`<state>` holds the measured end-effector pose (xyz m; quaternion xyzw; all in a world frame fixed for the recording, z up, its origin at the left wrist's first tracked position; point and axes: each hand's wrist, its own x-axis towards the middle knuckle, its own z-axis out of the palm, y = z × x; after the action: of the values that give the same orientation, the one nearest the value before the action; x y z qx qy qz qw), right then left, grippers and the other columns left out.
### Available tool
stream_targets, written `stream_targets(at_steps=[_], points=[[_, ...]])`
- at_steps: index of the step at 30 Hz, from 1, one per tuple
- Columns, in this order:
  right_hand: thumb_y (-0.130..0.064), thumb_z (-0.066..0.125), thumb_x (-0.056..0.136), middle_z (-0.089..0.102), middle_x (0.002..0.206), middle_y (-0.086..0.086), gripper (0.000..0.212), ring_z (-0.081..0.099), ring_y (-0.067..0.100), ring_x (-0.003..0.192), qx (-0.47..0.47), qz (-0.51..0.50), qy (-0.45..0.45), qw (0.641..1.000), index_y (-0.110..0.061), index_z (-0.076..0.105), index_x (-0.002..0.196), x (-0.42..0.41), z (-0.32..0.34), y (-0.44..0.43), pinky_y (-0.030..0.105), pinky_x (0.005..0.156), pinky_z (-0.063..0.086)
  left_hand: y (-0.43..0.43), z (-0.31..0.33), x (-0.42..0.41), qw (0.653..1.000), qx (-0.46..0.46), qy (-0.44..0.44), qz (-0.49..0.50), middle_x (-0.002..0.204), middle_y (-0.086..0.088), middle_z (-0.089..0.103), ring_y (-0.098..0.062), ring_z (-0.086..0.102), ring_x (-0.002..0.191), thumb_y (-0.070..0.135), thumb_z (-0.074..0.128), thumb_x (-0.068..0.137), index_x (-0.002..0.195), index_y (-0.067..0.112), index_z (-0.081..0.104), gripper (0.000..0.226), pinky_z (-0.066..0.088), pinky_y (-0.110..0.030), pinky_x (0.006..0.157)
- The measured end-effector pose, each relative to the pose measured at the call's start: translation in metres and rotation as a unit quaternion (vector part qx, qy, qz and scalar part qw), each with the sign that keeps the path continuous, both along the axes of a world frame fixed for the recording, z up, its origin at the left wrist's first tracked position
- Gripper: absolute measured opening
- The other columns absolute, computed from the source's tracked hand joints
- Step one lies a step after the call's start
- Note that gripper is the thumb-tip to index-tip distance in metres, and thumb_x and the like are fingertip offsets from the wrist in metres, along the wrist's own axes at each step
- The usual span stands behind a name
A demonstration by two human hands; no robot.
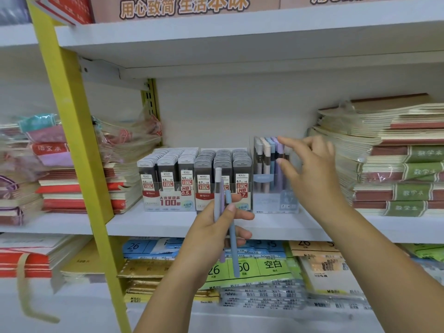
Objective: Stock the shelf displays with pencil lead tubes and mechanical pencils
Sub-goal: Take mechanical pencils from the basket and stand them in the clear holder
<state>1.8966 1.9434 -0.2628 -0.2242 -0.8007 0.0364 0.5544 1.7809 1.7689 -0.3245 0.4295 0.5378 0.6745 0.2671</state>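
Your left hand [211,227] curls around a few mechanical pencils [233,248], holding them upright in front of the shelf [156,223]. Your right hand [310,171] reaches to the clear box [271,195] of standing pencils, with forefinger and thumb spread apart at the pencil tops and gripping nothing. Two display cartons of lead tubes [168,179] sit just left of that box. Stacked notebooks [403,164] lie to its right.

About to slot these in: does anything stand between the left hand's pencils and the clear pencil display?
Nothing on the shelf blocks the pencils; only the right hand is at the pencil display's upper right.
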Motion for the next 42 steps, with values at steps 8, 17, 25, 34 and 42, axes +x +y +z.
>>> stream_targets(at_steps=[8, 17, 25, 34, 42], points=[[-0.032, 0.055, 0.095, 0.038, 0.108, -0.002, 0.049, 0.030, 0.016, 0.104, -0.040, -0.064, -0.067, 0.995, -0.030, 0.045, 0.142, 0.008, 0.000, -0.012, 0.028, 0.087, 0.030, -0.006, 0.005, 0.007, 0.998, 0.007, -0.037, -0.047, 0.075, 0.004, 0.063, -0.009, 0.046, 0.057, 0.048, 0.054, 0.088, 0.113, 0.043, 0.070, 0.030, 0.040, -0.031, 0.063], [-0.025, 0.062, 0.093, 0.069, 0.095, -0.012, 0.016, 0.064, -0.001, 0.091, -0.275, 0.313, -0.174, 0.892, -0.030, 0.067, 0.107, 0.014, -0.004, -0.067, 0.012, 0.077, 0.043, -0.010, 0.007, 0.013, 0.995, -0.006, -0.036, -0.094, 0.084, 0.000, 0.069, -0.010, 0.051, 0.065, 0.043, 0.058, 0.087, 0.096, 0.019, 0.073, 0.030, 0.047, -0.026, 0.069], [-0.017, 0.048, 0.101, 0.074, 0.088, 0.003, 0.005, 0.073, 0.021, 0.081, -0.279, 0.311, 0.174, 0.892, -0.022, 0.048, 0.098, 0.035, 0.032, -0.046, 0.031, 0.064, 0.060, -0.009, 0.006, 0.016, 0.998, -0.047, -0.032, -0.020, 0.080, 0.000, 0.075, -0.010, 0.058, 0.055, 0.032, 0.043, 0.107, 0.121, 0.021, 0.061, 0.026, 0.053, -0.024, 0.054], [-0.020, 0.048, 0.101, 0.068, 0.097, 0.004, 0.012, 0.068, 0.013, 0.089, -0.028, 0.164, 0.115, 0.979, -0.028, 0.041, 0.106, 0.024, 0.013, -0.029, 0.034, 0.071, 0.057, -0.003, -0.001, 0.007, 0.998, -0.050, -0.041, 0.009, 0.064, 0.010, 0.043, -0.006, 0.029, 0.047, 0.043, 0.053, 0.100, 0.115, 0.026, 0.064, 0.025, 0.028, -0.017, 0.041], [-0.024, 0.056, 0.097, 0.069, 0.093, -0.011, 0.020, 0.067, 0.006, 0.086, -0.083, 0.153, 0.080, 0.981, -0.038, 0.043, 0.103, 0.010, 0.009, -0.020, 0.025, 0.074, 0.055, -0.002, -0.003, -0.003, 0.997, -0.024, -0.078, 0.005, 0.065, 0.007, 0.052, -0.007, 0.032, 0.048, 0.024, 0.044, 0.107, 0.106, 0.019, 0.062, 0.019, 0.030, -0.019, 0.043]])
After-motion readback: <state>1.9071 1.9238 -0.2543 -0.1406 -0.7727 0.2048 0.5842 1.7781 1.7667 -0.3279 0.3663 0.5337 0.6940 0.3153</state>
